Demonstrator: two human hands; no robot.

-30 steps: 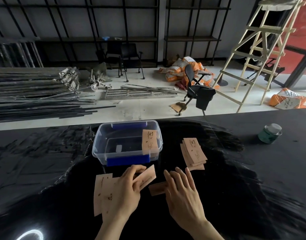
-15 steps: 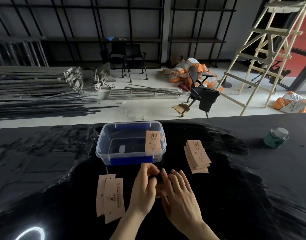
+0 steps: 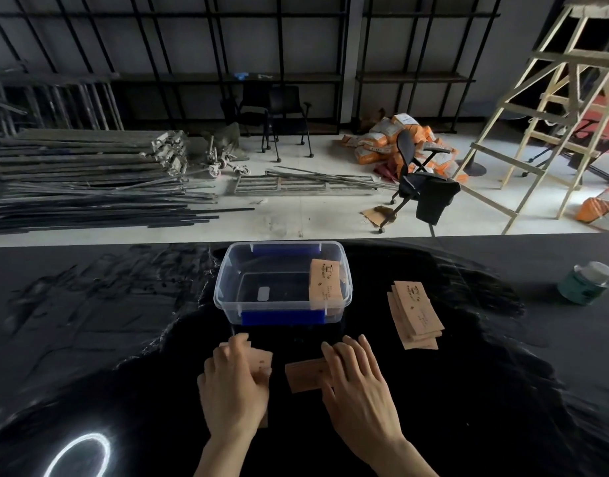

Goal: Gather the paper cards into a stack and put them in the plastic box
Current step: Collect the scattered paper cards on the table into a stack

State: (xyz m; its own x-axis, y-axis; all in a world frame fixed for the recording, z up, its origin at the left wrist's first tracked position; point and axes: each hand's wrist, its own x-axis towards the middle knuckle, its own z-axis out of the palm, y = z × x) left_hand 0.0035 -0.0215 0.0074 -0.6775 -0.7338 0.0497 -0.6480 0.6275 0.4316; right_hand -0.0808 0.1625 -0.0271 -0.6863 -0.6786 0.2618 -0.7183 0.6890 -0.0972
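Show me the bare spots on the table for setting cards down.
Free: left of the plastic box, and between the card stack and the green tin. Crowded: in front of the box, where the left hand and right hand cover loose cards.

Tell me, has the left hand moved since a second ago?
Yes. The left hand first lay on the cards left of the box's near edge, went right to meet the right hand, and is now back left on cards.
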